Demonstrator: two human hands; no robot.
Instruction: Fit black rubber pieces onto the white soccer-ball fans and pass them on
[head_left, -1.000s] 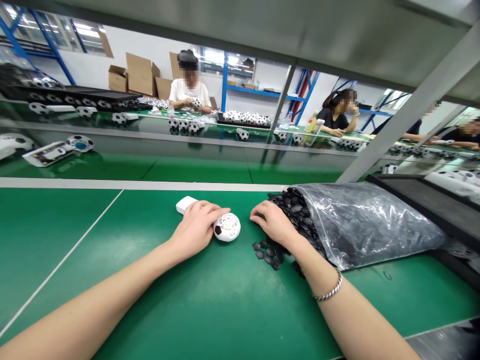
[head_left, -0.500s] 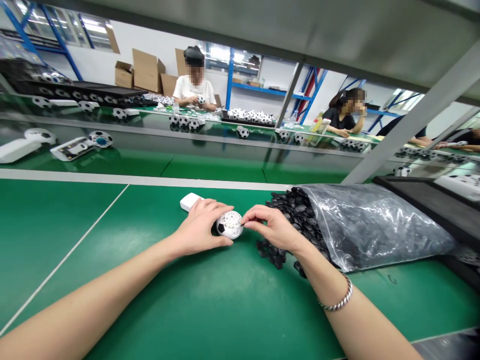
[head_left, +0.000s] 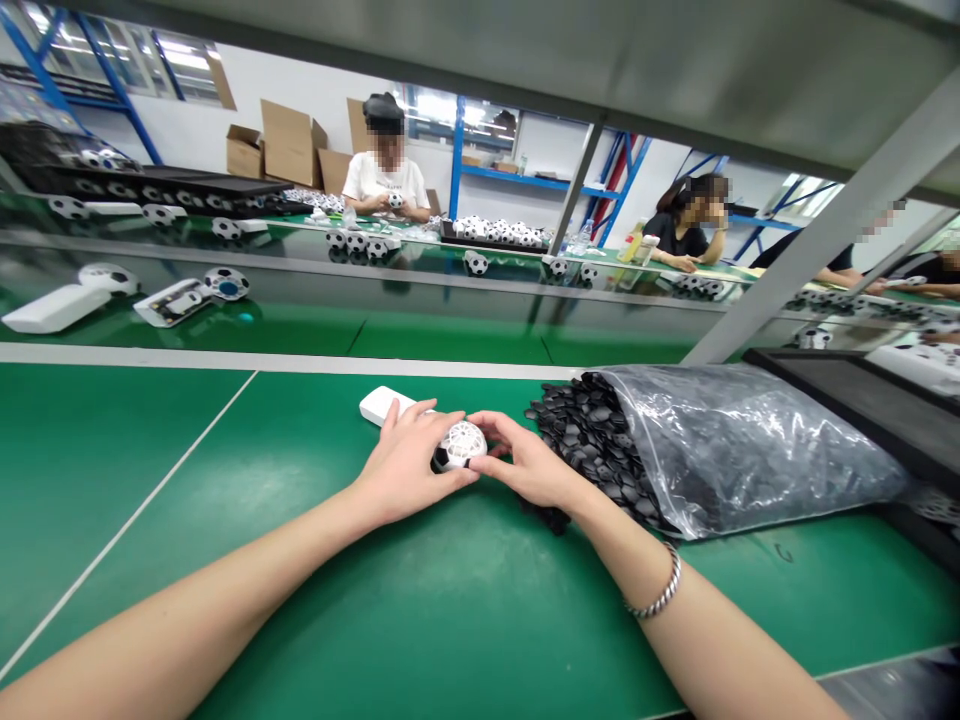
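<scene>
A white openwork ball (head_left: 463,443) with black patches, like a small football, is between my hands, joined or next to a white plastic handle (head_left: 385,404) that shows behind my left fingers. My left hand (head_left: 411,452) wraps the ball's left side, thumb along its near edge. From the right, my right hand (head_left: 523,458) grips the ball with thumb at the front and fingers at the back. A black patch shows by the right thumb. Just right of that hand, a heap of black plastic pieces (head_left: 592,430) spills from a clear plastic bag (head_left: 757,450).
A black tray (head_left: 817,390) stands behind the bag. Beyond the table's pale edge strip (head_left: 300,359), a belt carries football-headed white devices (head_left: 60,305). A grey post (head_left: 810,230) slants up at right, under an overhead shelf (head_left: 525,50). Several people sit across the line.
My right hand has gone from pinching a small dark piece at the ball's right side to wrapping the ball with thumb and fingers. Devices on the near belt have shifted right.
</scene>
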